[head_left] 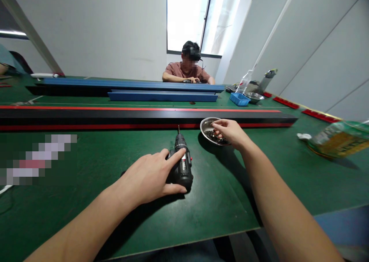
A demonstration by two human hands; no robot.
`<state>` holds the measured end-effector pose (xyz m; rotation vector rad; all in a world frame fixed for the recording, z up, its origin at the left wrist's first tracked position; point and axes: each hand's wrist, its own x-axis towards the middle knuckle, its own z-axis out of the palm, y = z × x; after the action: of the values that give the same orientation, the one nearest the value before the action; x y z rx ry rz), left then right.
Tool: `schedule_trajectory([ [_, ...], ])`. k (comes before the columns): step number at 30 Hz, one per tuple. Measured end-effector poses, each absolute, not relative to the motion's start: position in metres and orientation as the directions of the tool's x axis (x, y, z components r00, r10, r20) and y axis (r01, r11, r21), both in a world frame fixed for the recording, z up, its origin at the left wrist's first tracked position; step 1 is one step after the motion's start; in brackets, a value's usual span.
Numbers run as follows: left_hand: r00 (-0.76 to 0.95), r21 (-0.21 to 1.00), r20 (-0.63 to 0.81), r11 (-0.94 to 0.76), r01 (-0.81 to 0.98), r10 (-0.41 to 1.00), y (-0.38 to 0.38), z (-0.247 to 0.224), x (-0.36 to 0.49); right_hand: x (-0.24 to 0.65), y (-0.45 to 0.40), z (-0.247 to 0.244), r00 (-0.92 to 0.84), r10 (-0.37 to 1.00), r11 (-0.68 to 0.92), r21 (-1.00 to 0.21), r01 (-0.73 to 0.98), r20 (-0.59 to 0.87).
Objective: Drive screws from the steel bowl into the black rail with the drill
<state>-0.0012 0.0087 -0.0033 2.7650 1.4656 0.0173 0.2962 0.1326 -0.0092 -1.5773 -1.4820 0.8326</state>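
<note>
A black cordless drill lies on the green table, its bit pointing away from me toward a long black bar with red strips. My left hand rests over the drill from the left, fingers and thumb closed round its body. At the right, my right hand is over a round metal bowl of small dark screws, its fingertips pinched together inside the rim. What the fingertips hold, if anything, is too small to make out.
Blue profiles lie behind the black bar. Farther right are a blue basket, a second metal bowl, a clear bottle and a large plastic container. A person sits across the table.
</note>
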Motion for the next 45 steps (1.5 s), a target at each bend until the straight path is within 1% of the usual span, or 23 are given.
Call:
schedule_trajectory([
  [3, 0.561, 0.016, 0.002, -0.561, 0.827, 0.828, 0.009, -0.003, -0.001, 0.299, 0.133, -0.01, 0.122, 0.986, 0.041, -0.87, 0.492, 0.115],
  [7, 0.558, 0.014, -0.008, -0.558, 0.83, 0.83, 0.008, -0.002, 0.001, 0.303, 0.135, -0.012, 0.144, 0.974, 0.094, -0.892, 0.442, 0.174],
  [14, 0.549, 0.022, -0.017, -0.549, 0.836, 0.835, 0.008, 0.0, 0.001, 0.303, 0.135, -0.013, 0.16, 0.966, 0.114, -0.894, 0.433, 0.201],
  [20, 0.551, 0.015, -0.015, -0.551, 0.835, 0.834, 0.009, -0.002, 0.0, 0.302, 0.136, -0.013, 0.175, 0.966, 0.08, -0.861, 0.502, 0.192],
  [24, 0.553, 0.016, -0.007, -0.553, 0.833, 0.833, 0.008, -0.002, 0.001, 0.304, 0.139, -0.017, 0.167, 0.964, 0.087, -0.837, 0.54, 0.207],
  [32, 0.546, 0.019, -0.016, -0.545, 0.838, 0.838, 0.007, 0.0, 0.001, 0.309, 0.144, -0.023, 0.165, 0.959, 0.066, -0.745, 0.663, 0.232],
  [37, 0.552, 0.006, 0.005, -0.552, 0.834, 0.834, 0.007, -0.003, 0.001, 0.306, 0.143, -0.021, 0.162, 0.936, 0.095, -0.667, 0.739, 0.313],
  [40, 0.553, 0.012, 0.015, -0.554, 0.833, 0.833, 0.006, -0.003, 0.0, 0.298, 0.14, -0.017, 0.121, 0.932, 0.156, -0.68, 0.717, 0.341],
  [45, 0.567, 0.079, 0.005, -0.566, 0.821, 0.824, 0.005, 0.0, -0.002, 0.266, 0.126, -0.009, 0.019, 0.938, 0.265, -0.749, 0.607, 0.347],
])
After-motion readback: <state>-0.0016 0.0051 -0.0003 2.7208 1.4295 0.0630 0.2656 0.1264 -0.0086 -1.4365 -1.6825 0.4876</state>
